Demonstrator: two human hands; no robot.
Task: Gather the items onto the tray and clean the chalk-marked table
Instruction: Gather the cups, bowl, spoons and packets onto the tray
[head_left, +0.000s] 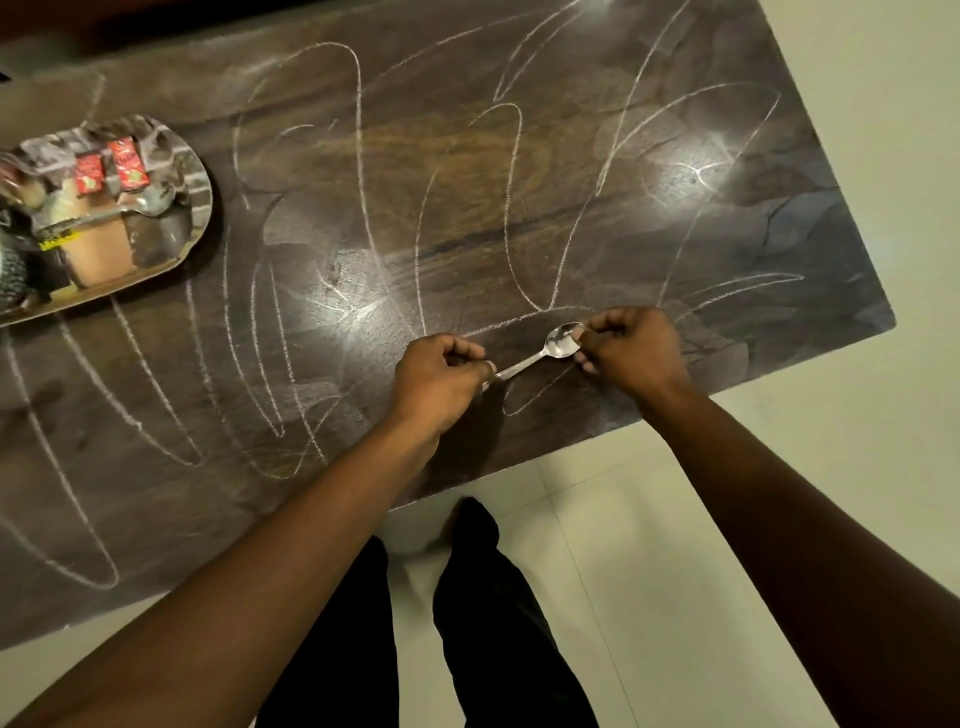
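Both hands (436, 371) (631, 348) hide the spoon's (545, 351) ends

Chalk-scrawled table (467, 208), perhaps metal tray (200, 236)

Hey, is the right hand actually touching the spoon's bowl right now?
Touching. The head view shows the right hand pinching the bowl end of the spoon with its fingertips, while the left hand grips the handle end.

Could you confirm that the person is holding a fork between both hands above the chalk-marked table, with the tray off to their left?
Not quite: it is a spoon, not a fork, as the head view shows. The left hand pinches its handle, the right hand its bowl, above the chalk-marked table; the tray sits left.
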